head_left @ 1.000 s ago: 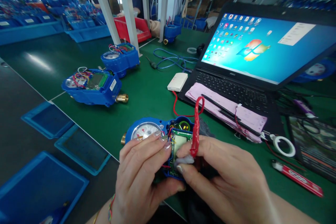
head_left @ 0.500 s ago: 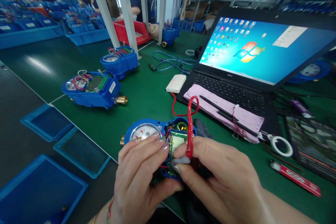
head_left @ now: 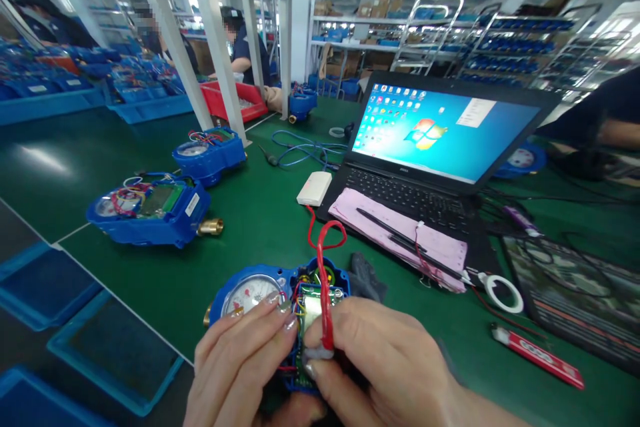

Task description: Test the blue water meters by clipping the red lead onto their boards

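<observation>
In front of me on the table lies a blue water meter (head_left: 284,275) with a round dial (head_left: 251,293) and an open compartment with a circuit board (head_left: 313,305) and thin wires. My left hand (head_left: 245,363) lies over its near side, fingers across the dial's edge and thumb at the front, holding it. Between thumb and forefinger my right hand (head_left: 385,353) pinches a grey plug-like piece (head_left: 319,352) against the board. From that piece a thick red cable (head_left: 324,280) loops up and back to a white box (head_left: 314,188). The contact under my fingertips is hidden.
A laptop (head_left: 415,177) carries pink paper (head_left: 395,227) and black pens. Two more blue meters (head_left: 150,210) stand at left. A red-and-white marker-like tool (head_left: 537,355) and white ring (head_left: 504,293) lie right. Blue trays (head_left: 115,353) sit below the table edge. People work behind.
The camera view has tilted up and shifted right, so the table's things appear lower and further left. Both hands keep the same hold on the meter and the grey piece.
</observation>
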A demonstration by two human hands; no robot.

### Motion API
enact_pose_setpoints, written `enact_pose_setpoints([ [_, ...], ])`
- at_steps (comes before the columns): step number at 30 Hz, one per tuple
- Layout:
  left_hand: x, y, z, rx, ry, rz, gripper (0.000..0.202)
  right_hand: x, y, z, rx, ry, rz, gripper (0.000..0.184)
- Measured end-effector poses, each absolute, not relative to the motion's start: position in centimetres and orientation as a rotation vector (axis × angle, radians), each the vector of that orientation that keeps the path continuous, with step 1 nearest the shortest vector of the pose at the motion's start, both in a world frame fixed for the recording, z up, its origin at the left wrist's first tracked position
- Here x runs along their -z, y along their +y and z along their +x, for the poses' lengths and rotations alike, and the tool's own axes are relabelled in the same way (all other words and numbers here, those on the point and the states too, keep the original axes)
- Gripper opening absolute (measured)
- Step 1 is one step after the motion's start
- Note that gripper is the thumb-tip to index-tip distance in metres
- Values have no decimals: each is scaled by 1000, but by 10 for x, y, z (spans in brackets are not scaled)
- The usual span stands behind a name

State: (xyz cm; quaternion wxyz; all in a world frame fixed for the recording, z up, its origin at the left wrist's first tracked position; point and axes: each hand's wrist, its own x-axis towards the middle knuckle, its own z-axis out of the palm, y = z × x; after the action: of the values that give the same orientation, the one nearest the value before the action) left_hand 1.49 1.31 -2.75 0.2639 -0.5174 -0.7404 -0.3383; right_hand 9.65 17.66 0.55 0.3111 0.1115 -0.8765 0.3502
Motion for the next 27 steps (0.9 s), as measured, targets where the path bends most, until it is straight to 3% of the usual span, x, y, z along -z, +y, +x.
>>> enact_pose_setpoints([
  [12,20,19,22,1012,-2035,-1426,34,-17,172,109,-853,-2410,256,7],
  [17,18,19,25,1086,-2068,-1397,29,-24,172,118,-764,-2503,273,15],
  [27,18,19,24,1110,-2079,-1412,32,-31,174,104,-1022,-2447,252,10],
])
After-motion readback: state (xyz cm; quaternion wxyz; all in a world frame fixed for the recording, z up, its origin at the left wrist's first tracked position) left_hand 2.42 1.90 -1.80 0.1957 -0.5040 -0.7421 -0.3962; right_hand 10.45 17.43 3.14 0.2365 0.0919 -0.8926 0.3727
